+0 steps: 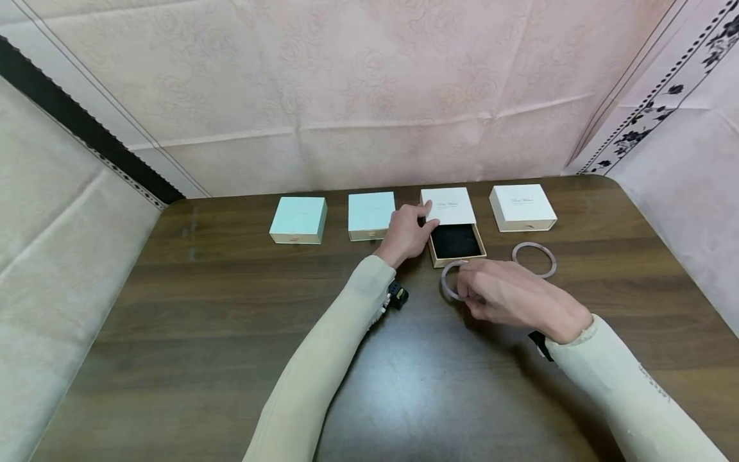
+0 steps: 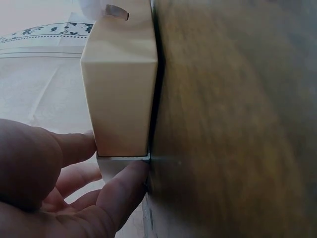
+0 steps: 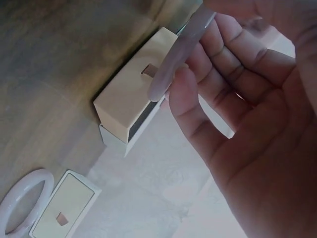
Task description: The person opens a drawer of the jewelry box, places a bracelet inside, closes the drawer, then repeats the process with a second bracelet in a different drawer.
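My left hand (image 1: pixel 407 232) grips the white sleeve (image 1: pixel 453 206) of a drawer-style gift box at its left side. In the left wrist view, fingers and thumb lie on the sleeve right at its edge. The box's drawer (image 2: pixel 121 109) is pulled partway out toward me, showing a black lining (image 1: pixel 456 242). Just in front of it, my right hand (image 1: pixel 514 295) pinches a pale lilac bangle (image 3: pixel 181 54) between thumb and fingers. A second pale bangle (image 1: pixel 553 262) lies on the table beyond the right hand.
A closed white box (image 1: pixel 522 206) stands to the right, behind the second bangle. Two closed mint-green boxes (image 1: pixel 298 218) line up on the left along the back of the brown wooden table (image 1: pixel 231 333). A pale patterned cloth (image 1: pixel 346 96) hangs behind the table.
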Motion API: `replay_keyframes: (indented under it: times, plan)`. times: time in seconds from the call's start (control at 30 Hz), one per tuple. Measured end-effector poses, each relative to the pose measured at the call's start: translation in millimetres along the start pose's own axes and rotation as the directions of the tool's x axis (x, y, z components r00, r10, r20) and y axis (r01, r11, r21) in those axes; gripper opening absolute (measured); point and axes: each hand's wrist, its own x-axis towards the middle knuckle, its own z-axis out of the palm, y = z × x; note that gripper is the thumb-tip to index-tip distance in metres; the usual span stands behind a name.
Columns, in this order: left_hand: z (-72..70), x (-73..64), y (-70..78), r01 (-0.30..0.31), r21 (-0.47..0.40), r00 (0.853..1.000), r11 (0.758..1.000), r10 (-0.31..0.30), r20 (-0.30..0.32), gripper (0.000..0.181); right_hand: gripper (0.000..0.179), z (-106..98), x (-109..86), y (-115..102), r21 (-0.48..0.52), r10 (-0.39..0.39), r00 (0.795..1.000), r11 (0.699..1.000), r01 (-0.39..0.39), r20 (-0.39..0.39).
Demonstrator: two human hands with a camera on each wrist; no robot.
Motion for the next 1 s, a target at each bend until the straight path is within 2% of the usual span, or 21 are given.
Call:
replay_keyframes:
  times: [0.3,0.67,1.0]
  plan:
    - [-2.3,-1.4,0.2,0.000,-0.003,1.000,1.000,0.000,0.012,0.052,0.027,-7.1,2.0,0.3,0.007,0.012,1.000,1.000,-0.012,0.000]
    - [-1.0,-1.7,0.4,0.002,0.009,1.000,1.000,-0.002,0.000,0.052,0.025,-12.9,11.1,3.3,0.010,0.031,0.999,0.999,-0.031,0.009]
    - [-1.1,-1.0,0.4,-0.020,0.007,1.000,1.000,0.020,-0.005,0.052,0.021,-13.4,18.8,9.2,0.029,0.045,0.999,0.999,-0.045,0.014]
